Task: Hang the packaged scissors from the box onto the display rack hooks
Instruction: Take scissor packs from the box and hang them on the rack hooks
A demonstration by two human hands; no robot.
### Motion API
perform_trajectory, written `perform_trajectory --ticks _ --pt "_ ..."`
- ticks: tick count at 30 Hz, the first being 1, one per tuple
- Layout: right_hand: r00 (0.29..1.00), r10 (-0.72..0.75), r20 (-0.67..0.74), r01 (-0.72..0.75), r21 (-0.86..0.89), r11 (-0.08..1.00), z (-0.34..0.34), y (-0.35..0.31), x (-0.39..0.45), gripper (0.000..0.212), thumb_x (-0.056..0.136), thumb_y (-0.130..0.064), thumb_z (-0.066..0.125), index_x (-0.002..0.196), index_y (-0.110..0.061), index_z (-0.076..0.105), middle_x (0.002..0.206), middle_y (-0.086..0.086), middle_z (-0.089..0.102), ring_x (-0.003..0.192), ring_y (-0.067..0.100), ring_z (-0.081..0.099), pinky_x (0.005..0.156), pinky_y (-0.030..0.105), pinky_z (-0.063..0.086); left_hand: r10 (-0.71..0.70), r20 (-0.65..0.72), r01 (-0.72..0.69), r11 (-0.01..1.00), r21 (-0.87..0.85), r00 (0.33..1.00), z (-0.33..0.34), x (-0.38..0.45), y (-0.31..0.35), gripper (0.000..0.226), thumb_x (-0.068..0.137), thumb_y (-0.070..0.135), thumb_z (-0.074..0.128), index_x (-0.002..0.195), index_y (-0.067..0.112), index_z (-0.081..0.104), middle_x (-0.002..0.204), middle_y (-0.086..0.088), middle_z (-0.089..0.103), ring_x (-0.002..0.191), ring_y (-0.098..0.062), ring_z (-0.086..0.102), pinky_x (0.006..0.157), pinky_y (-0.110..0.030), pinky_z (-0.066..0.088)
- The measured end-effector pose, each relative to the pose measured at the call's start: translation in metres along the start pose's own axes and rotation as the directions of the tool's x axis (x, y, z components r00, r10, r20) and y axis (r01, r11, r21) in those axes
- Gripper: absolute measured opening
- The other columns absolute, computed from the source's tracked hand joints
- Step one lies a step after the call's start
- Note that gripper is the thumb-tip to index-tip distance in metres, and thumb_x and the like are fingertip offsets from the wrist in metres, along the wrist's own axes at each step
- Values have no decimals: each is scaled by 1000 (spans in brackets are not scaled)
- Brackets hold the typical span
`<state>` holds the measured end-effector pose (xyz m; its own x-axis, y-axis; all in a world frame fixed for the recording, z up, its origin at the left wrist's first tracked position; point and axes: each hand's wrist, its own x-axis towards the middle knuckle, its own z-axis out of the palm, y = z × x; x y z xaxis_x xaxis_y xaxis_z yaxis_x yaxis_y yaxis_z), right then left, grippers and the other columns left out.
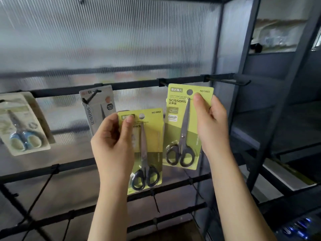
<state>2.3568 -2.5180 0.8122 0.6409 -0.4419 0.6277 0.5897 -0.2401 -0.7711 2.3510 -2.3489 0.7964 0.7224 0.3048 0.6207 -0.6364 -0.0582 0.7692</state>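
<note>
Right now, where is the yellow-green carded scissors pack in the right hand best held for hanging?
On the yellow-green card pack, pinch the upper right edge from the right side, as the right hand does. That leaves the round hang hole clear for a hook.

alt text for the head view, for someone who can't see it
Each hand holds a green scissors pack up to a black display rack: the right hand lifts its pack near a bare hook, the left hand holds another pack lower. Two other packs already hang left.
</note>
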Motion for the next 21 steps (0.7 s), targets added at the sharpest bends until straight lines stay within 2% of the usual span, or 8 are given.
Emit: perform_trajectory --ticks 2,4,7,10,12,14,19,21 --pt "1000 7 27 -7 1 1000 -2 2 4 20 97 -27 52 79 -19 57 66 -22 56 62 -8 49 61 9 39 -2 -18 2 1000 8 1000 4 -2 1 21 91 15 61 70 17 57 61 5 48 58 -5 40 54 -20 35" --pt "999 26 46 -26 -4 1000 -2 4 6 26 97 -27 51 72 -23 50 59 -26 53 58 -10 47 58 5 37 -14 -30 13 1000 -2 999 6 -3 3 25 90 14 61 68 22 56 58 11 45 57 -1 37 52 -16 34" --pt "996 67 55 -66 -18 998 -3 7 9 32 97 -31 51 67 -22 42 53 -24 47 53 -6 42 52 6 34 -22 -31 22 1000 -3 999 9 -5 2 25 91 15 62 67 20 54 59 9 43 57 -3 37 52 -18 32" --pt "991 118 68 -115 -43 992 -5 9 17 36 95 -37 51 71 -13 41 63 -15 40 53 -3 37 52 11 34 -28 -39 28 1000 0 999 12 -8 1 27 90 16 62 65 21 53 58 11 41 56 -3 35 51 -17 31" --pt "990 114 85 -108 -70 992 -5 12 21 39 95 -37 52 68 -17 32 63 -9 31 53 2 30 52 19 30 -37 -48 36 999 -24 998 14 -10 0 22 90 15 62 70 23 58 59 14 48 58 -1 40 53 -14 35" --pt "987 107 122 -94 -108 990 -3 14 25 41 95 -37 52 67 -21 26 61 -11 24 51 3 24 48 20 24 -52 -53 49 997 -52 997 15 -12 -1 17 90 13 61 76 22 62 61 15 56 60 0 46 55 -13 39" --pt "973 153 175 -123 -170 978 4 29 38 32 95 -35 50 72 -18 36 62 -9 28 48 3 27 43 16 23 -67 -87 61 996 -68 994 18 -9 -3 18 90 13 62 77 25 64 69 8 60 69 -9 51 64 -26 43" --pt "966 175 188 -143 -172 975 8 37 46 27 96 -35 48 77 -17 43 64 -8 33 52 4 31 46 16 26 -62 -95 57 997 -57 994 20 -7 -4 17 90 13 62 76 24 64 70 4 59 69 -10 50 64 -27 43"
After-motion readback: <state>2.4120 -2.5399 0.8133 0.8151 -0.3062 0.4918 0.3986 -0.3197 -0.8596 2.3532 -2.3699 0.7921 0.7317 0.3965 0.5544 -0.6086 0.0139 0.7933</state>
